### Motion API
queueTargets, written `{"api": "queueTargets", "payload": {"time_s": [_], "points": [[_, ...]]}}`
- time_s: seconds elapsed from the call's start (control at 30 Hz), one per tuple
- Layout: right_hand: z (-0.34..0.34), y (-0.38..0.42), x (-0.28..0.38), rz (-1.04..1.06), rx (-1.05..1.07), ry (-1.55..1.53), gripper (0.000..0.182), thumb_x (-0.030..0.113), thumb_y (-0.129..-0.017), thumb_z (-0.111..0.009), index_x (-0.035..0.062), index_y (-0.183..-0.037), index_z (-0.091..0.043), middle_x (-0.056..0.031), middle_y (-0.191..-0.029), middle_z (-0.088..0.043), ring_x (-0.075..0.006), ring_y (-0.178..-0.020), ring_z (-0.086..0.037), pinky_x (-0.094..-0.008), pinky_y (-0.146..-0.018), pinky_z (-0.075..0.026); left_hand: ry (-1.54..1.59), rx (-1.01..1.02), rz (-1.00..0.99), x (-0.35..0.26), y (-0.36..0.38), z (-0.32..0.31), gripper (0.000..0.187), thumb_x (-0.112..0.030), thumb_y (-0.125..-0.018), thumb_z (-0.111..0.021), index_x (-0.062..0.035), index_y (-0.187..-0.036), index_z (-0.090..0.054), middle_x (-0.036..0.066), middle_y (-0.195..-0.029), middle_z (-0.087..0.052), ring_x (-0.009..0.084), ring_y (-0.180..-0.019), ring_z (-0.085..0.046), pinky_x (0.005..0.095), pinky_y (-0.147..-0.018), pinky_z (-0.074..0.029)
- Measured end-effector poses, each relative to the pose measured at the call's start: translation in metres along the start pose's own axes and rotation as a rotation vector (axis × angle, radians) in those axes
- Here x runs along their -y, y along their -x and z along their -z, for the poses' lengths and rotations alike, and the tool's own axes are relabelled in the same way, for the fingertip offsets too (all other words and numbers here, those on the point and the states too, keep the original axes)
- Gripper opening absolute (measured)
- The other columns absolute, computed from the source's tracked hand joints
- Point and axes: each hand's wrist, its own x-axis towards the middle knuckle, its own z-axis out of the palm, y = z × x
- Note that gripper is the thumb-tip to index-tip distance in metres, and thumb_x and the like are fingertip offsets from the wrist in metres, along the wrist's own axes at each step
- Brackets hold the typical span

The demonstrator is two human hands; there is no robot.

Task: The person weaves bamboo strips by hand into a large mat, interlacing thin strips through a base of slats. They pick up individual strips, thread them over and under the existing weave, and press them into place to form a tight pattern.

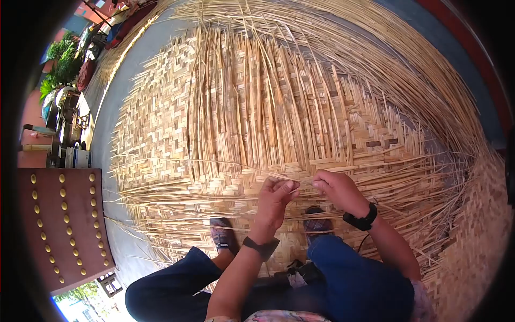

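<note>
My left hand [276, 199] is closed, thumb against fingers, on a thin bamboo strip [230, 163]. The strip runs out to the left over the mat, and its other end passes toward my right hand [339, 189]. That hand is closed too, pinching the strip a short way from the left one. Both are above a large woven mat [155, 107] with a herringbone pattern. Long loose strips [257, 102] stick up lengthwise from its middle, and more strips [177, 196] lie crosswise below my hands.
My shoes [224, 236] are on the mat. A big pile of long strips [375, 59] curves along the far right side. At left is a brown door [70, 225] with gold studs. Pots and plants [64, 61] stand at the upper left.
</note>
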Motion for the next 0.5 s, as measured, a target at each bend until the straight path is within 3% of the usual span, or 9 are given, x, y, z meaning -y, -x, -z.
{"api": "queueTargets", "payload": {"time_s": [0.03, 0.13, 0.23, 0.3, 0.4, 0.5], "points": [[0.002, -0.001, -0.004, -0.074, 0.099, -0.14, 0.016, 0.018, -0.1, -0.06, 0.0028, -0.102, -0.065, -0.0071, -0.074, -0.063, -0.0158, -0.068, -0.063, -0.034, -0.064, -0.05, -0.007, 0.03, -0.017, 0.003, 0.003, 0.0, 0.026, -0.01, -0.094, -0.072, -0.0052, -0.115, -0.056, 0.009, -0.104, -0.067, 0.0233, -0.099, -0.069, 0.0343, -0.085, -0.059], [0.007, 0.001, 0.006, -0.118, 0.143, -0.137, 0.016, 0.022, -0.097, -0.062, 0.0061, -0.097, -0.066, -0.0105, -0.077, -0.068, -0.0266, -0.074, -0.069, -0.0377, -0.067, -0.051, 0.06, 0.041, -0.017, 0.013, 0.004, 0.0, 0.032, -0.008, -0.093, -0.073, -0.0064, -0.118, -0.053, 0.011, -0.108, -0.068, 0.0236, -0.102, -0.069, 0.036, -0.086, -0.058], [-0.001, -0.004, -0.013, 0.169, 0.03, 0.194, 0.015, 0.022, -0.093, -0.064, 0.0074, -0.094, -0.068, -0.0102, -0.08, -0.069, -0.03, -0.078, -0.068, -0.0402, -0.069, -0.051, 0.093, -0.027, 0.001, 0.021, -0.002, 0.001, 0.028, -0.004, -0.091, -0.073, -0.0062, -0.114, -0.056, 0.01, -0.104, -0.069, 0.0222, -0.097, -0.07, 0.0347, -0.08, -0.06], [-0.004, -0.001, -0.011, 0.147, -0.007, 0.247, 0.013, 0.021, -0.09, -0.066, 0.0082, -0.091, -0.068, -0.0099, -0.081, -0.068, -0.0322, -0.079, -0.066, -0.0425, -0.07, -0.05, 0.108, -0.088, 0.011, 0.029, 0.001, 0.001, 0.025, -0.002, -0.09, -0.073, -0.0061, -0.11, -0.058, 0.01, -0.101, -0.071, 0.0217, -0.092, -0.071, 0.0328, -0.076, -0.062], [-0.013, -0.002, -0.013, 0.2, -0.091, 0.322, 0.01, 0.019, -0.087, -0.067, 0.0088, -0.089, -0.066, -0.01, -0.082, -0.065, -0.0336, -0.081, -0.064, -0.0446, -0.07, -0.049, 0.047, -0.065, 0.055, 0.036, -0.002, 0.009, 0.033, -0.005, -0.093, -0.07, -0.0031, -0.12, -0.053, 0.012, -0.108, -0.068, 0.023, -0.102, -0.069, 0.035, -0.086, -0.057], [-0.018, 0.004, -0.01, 0.242, -0.153, 0.345, 0.009, 0.017, -0.086, -0.067, 0.0086, -0.087, -0.064, -0.0107, -0.084, -0.063, -0.0342, -0.083, -0.063, -0.0455, -0.071, -0.048, 0.058, -0.065, 0.071, 0.048, 0.001, 0.015, 0.027, -0.005, -0.093, -0.07, -0.0029, -0.117, -0.056, 0.011, -0.107, -0.068, 0.0218, -0.099, -0.069, 0.0346, -0.085, -0.058]]}}
